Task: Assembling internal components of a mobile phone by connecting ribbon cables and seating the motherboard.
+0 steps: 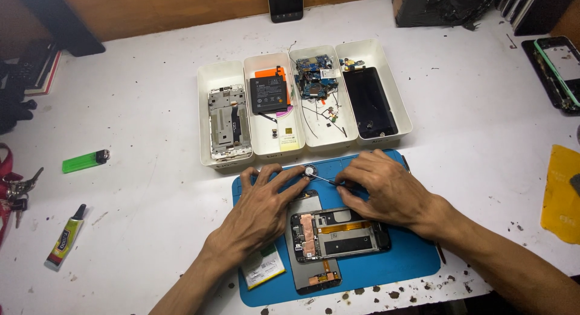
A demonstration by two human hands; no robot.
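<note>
**Small round part pinned at the mat's far edge**

Nearest the camera, an opened phone chassis (338,233) is seen lying on the blue work mat (411,260), with a flat battery (263,268) just beside it and partly under the left forearm. Beyond these, the left hand (260,209) is laid flat over the mat, its fingertips (300,176) touching a small round disc-shaped part (310,170) at the mat's far edge; the grip here is a light press, fingers extended rather than curled. The right hand (386,191) is closed in a pinch on a thin metal tool (323,179), whose tip is pointed at the disc from the right.

The disc is judged to be very light, rigid and easily flicked away, and probably delicate where any contacts sit; it would best be taken by its rim, not its face. It lies at the left fingertips and just beyond the tool's tip, not enclosed by either hand.

Farther off, four white trays (226,164) are ranged side by side on the bench (133,109), holding a frame, a battery, boards and a dark screen. A green lighter (84,161) and a glue tube (65,239) lie well apart to the left.
</note>
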